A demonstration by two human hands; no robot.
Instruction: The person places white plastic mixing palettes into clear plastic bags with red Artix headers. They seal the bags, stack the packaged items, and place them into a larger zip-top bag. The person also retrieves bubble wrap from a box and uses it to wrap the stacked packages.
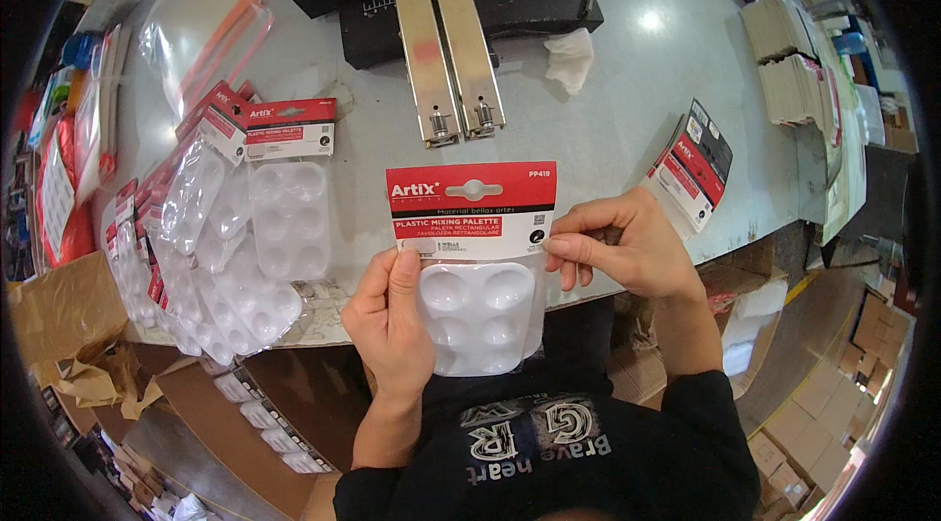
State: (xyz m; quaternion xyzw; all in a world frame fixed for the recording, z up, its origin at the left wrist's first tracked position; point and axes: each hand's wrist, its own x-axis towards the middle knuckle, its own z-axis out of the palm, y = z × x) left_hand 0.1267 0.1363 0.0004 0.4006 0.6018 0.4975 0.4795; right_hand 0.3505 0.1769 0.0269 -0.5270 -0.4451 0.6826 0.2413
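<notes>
Between my two hands hangs a packaged white plastic mixing palette point(480, 310), its wells showing through a clear bag. A folded red and white header card point(471, 217) tops the bag. My left hand point(394, 310) pinches the card's lower left corner, thumb in front. At the lower right corner, my right hand point(622, 245) grips the card between thumb and fingers. To the left lies a pile of bagged palettes point(291, 217) with the same red cards. Right of my right hand is a stack of loose header cards point(694, 168).
A black machine with two metal arms point(446, 41) stands at the table's back. A crumpled white tissue point(569, 60) lies beside it. Clear plastic bags point(196, 41) sit back left, stacks of cards point(784, 55) far right. Open cardboard boxes point(216, 423) stand below the table's front edge.
</notes>
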